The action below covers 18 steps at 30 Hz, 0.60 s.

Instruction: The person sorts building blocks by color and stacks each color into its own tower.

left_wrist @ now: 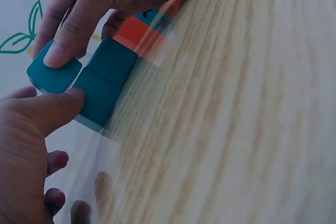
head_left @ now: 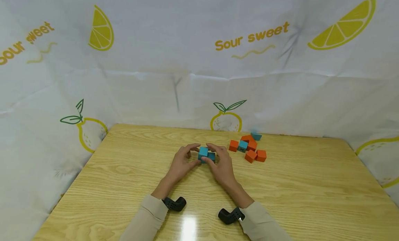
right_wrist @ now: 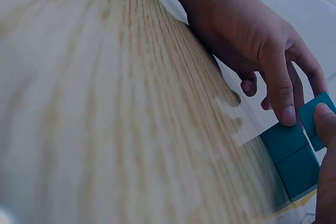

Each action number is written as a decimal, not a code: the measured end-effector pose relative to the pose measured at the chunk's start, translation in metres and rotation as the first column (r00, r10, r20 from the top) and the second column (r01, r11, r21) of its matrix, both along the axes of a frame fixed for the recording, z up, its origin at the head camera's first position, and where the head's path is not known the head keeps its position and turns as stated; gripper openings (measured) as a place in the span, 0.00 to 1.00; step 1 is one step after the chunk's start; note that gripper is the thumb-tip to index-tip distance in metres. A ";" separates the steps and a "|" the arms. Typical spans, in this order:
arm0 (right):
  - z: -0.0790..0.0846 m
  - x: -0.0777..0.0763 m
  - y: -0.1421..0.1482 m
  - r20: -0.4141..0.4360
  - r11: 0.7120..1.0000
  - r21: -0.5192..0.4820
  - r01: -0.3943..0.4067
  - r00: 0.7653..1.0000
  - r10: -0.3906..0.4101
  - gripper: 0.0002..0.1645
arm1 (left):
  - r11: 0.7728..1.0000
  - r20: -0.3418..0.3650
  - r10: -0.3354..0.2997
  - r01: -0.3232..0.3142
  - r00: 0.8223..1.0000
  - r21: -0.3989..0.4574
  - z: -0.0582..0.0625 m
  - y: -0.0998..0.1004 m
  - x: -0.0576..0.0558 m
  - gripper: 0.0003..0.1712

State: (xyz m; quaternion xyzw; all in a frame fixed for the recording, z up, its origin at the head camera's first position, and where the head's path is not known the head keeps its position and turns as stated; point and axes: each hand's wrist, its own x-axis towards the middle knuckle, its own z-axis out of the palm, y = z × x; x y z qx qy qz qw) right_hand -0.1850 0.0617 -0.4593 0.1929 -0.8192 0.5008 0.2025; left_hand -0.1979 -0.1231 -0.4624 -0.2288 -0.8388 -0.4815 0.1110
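Two blue blocks stand side by side on the table, the right one (head_left: 212,156) partly behind my right thumb. Over the left block (left_wrist: 96,100) is an upper blue cube (head_left: 203,151), slightly tilted in the left wrist view. My right hand (head_left: 222,164) pinches this cube, thumb on its near face and fingers behind. From the left, my left hand (head_left: 182,162) curls round the stack. Its thumb presses the near face of the lower left block, and its index finger reaches behind the upper cube. The left hand's other fingers hang loosely curled.
To the right lies a loose group of blocks: several orange cubes (head_left: 261,155), a blue cube (head_left: 242,146) with a dark mark, larger orange pieces (head_left: 252,144) and a blue wedge-like piece (head_left: 256,136). Behind the wooden table (head_left: 140,137) hangs a white printed cloth (head_left: 149,99).
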 end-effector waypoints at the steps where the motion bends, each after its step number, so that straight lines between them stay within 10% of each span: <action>1: 0.000 0.000 0.000 0.001 1.000 0.002 0.001 1.000 -0.001 0.31 | 1.000 -0.005 -0.006 0.006 1.000 0.004 0.000 0.000 0.000 0.31; 18: 0.001 0.000 -0.001 0.005 0.999 0.036 -0.020 1.000 0.020 0.30 | 0.999 -0.039 -0.039 0.040 0.998 0.030 -0.001 -0.002 0.000 0.29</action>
